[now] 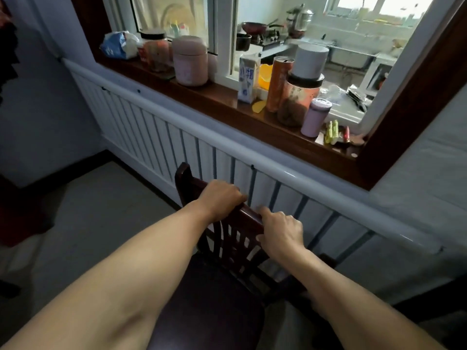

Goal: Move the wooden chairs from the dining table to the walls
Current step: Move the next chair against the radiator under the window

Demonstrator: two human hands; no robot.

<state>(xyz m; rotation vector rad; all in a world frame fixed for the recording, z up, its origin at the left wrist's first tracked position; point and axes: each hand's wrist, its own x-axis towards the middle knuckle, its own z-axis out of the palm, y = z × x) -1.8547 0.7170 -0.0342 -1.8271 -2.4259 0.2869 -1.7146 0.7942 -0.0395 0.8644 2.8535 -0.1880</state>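
From the head camera, a dark wooden chair stands with its slatted back just beside the white panelled wall under a wooden windowsill crowded with jars and cartons. The left hand has its fingers curled over the chair's top rail; the right hand grips the same rail, fingers wrapped round it

My home dining room: cluttered windowsill with milk carton, jars, opening onto kitchen stove.
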